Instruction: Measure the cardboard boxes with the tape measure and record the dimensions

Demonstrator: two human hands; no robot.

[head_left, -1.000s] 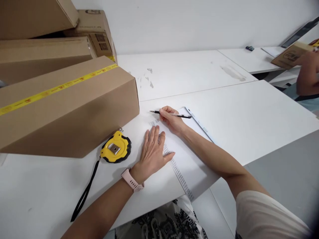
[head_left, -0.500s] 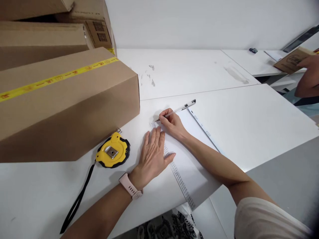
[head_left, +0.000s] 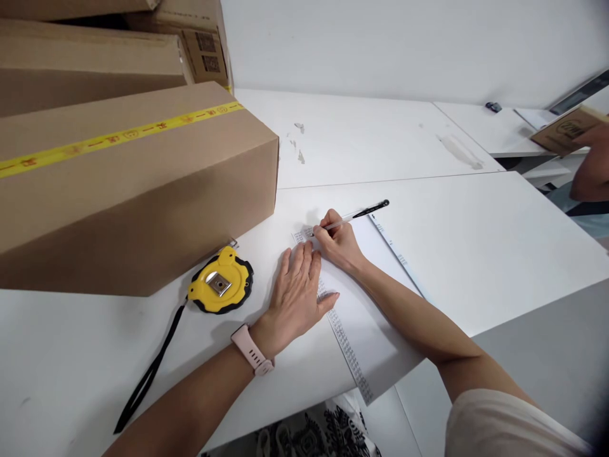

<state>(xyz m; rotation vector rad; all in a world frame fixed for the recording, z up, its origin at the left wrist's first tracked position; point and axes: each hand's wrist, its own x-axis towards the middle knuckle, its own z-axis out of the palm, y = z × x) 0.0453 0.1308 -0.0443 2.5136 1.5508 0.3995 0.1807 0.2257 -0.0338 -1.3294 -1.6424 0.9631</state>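
My right hand (head_left: 341,244) grips a pen (head_left: 366,211) with a clear barrel and a black end, its tip down at the top of a white sheet of paper (head_left: 380,346). Small marks run along the sheet's left edge and near the pen tip. Flat over that left edge lies my left hand (head_left: 297,289), fingers stretched out and thumb apart, holding nothing. Left of it a yellow and black tape measure (head_left: 222,282) with a black wrist strap (head_left: 155,365) rests on the table, close against a cardboard box (head_left: 214,197).
Yellow printed tape crosses the box; more cardboard boxes (head_left: 95,54) are stacked behind it. A white wall backs the white table (head_left: 451,254). At far right another person's hand (head_left: 594,136) holds a small brown box (head_left: 566,130). A small dark object (head_left: 493,106) lies at the back.
The view has shifted slightly, moving things a little to the right. The pen has tilted lower and its tip has moved a bit right on the paper. My left hand stays flat.
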